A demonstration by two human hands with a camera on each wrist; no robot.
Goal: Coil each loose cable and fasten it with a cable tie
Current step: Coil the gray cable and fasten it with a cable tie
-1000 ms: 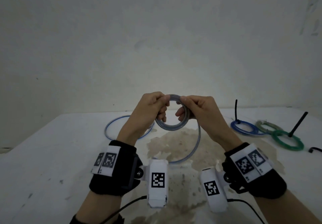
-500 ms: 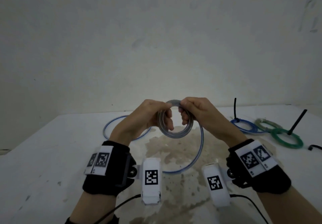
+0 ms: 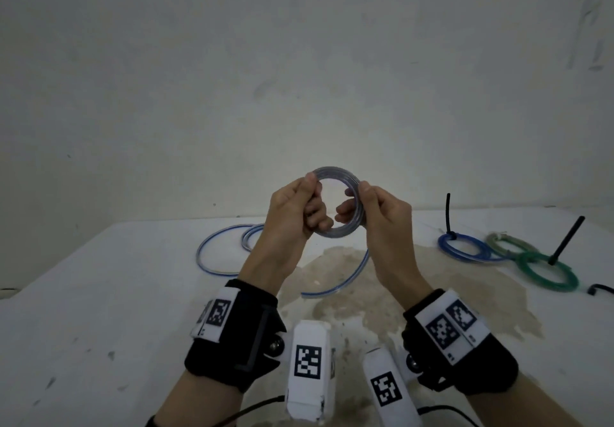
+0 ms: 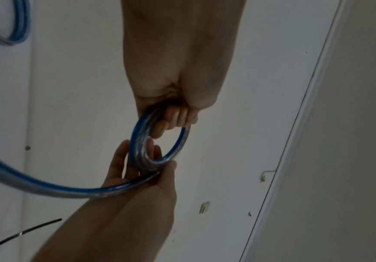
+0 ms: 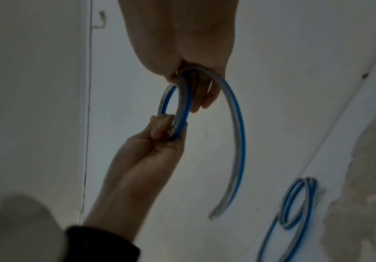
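Both hands hold a small coil of clear cable with a blue stripe (image 3: pixel 336 174) up over the table. My left hand (image 3: pixel 314 197) pinches its left side, thumb on top and fingers curled through the ring. My right hand (image 3: pixel 357 199) grips the right side the same way. From the right hand a loose tail (image 3: pixel 345 277) curves down to the tabletop. The left wrist view shows the coil (image 4: pixel 137 141) between the left hand (image 4: pixel 173 117) and the right hand (image 4: pixel 142 170). In the right wrist view the tail (image 5: pixel 238 141) hangs free beside the coil (image 5: pixel 182 99).
A second loose clear-blue cable (image 3: pixel 216 253) lies on the white table (image 3: pixel 99 293) at the left. At the right lie a blue coil (image 3: pixel 465 250), an olive coil (image 3: pixel 508 244) and a green coil (image 3: pixel 545 273), with black ties sticking up. A black tie (image 3: pixel 598 288) lies at the right edge.
Both hands have raised the coil and turned it to face me. The hanging tail has grown shorter and its end has slid along the table.
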